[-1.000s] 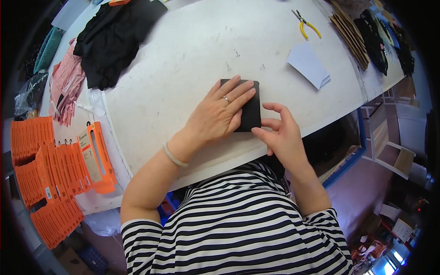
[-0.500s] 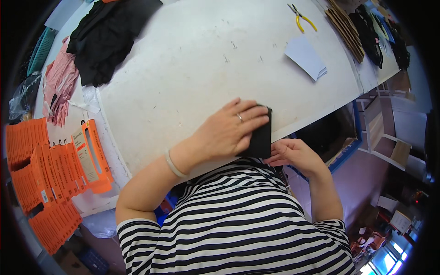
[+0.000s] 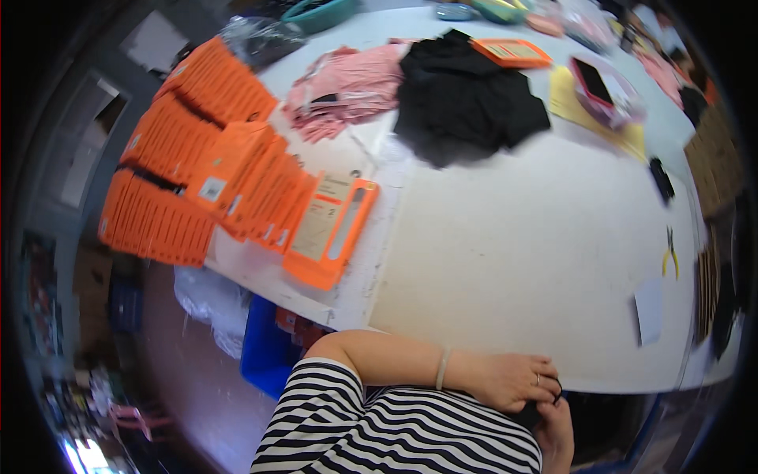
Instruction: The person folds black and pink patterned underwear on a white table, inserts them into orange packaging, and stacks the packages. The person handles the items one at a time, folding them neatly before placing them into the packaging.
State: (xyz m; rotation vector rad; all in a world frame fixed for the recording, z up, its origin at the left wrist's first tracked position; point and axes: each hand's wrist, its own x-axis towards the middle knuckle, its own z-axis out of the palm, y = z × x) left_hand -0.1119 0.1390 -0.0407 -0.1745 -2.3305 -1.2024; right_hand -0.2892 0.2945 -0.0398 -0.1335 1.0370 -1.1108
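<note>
I see the left hand (image 3: pixel 517 381) at the lower right, fingers together and bent over a black item (image 3: pixel 527 414); the right hand (image 3: pixel 557 428) curls up against it. Whether either clamps it, I cannot tell. Beyond lies the white table (image 3: pixel 505 265), with black cloth (image 3: pixel 466 103) at upper centre.

- Can barely see the dark item (image 3: pixel 559 390), mostly covered by the left hand (image 3: pixel 513 382) and right hand (image 3: pixel 556 425).
- Can't follow the right forearm (image 3: pixel 560 463) past the lower edge.
- Can't read the blurred orange packages (image 3: pixel 158 215).
</note>
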